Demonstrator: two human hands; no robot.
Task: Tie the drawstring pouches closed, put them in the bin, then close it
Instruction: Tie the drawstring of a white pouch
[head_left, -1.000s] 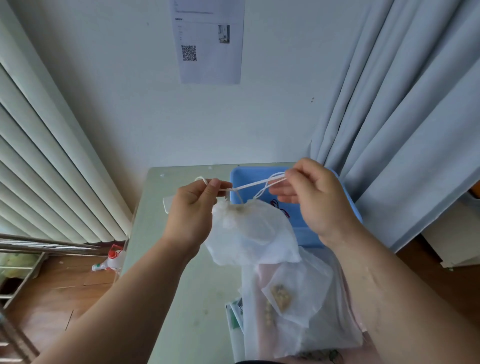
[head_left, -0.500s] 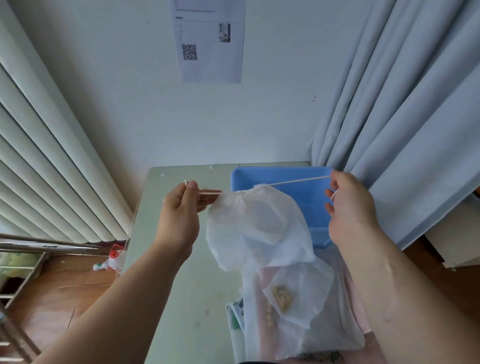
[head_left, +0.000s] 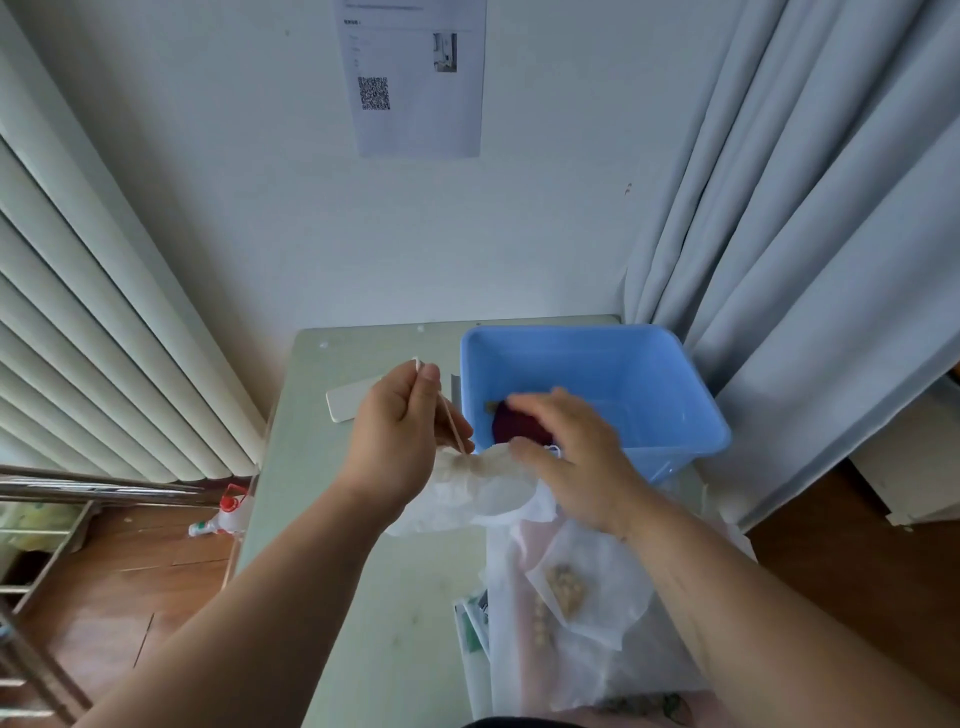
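With the left hand (head_left: 400, 431) pinching the drawstring (head_left: 451, 423) and the right hand (head_left: 566, 457) blurred over the neck (grip indeterminate), the white pouch (head_left: 467, 488), held just beside the blue bin (head_left: 623, 374), may reopen if cord tension drops.

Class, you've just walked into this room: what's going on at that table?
A person is tying a white drawstring pouch over the green table. The left hand pinches the drawstring, pulled up taut; the right hand, blurred, is at the pouch's gathered neck. The blue bin behind is open, with a dark red thing inside. Another pouch holding beans lies nearer.
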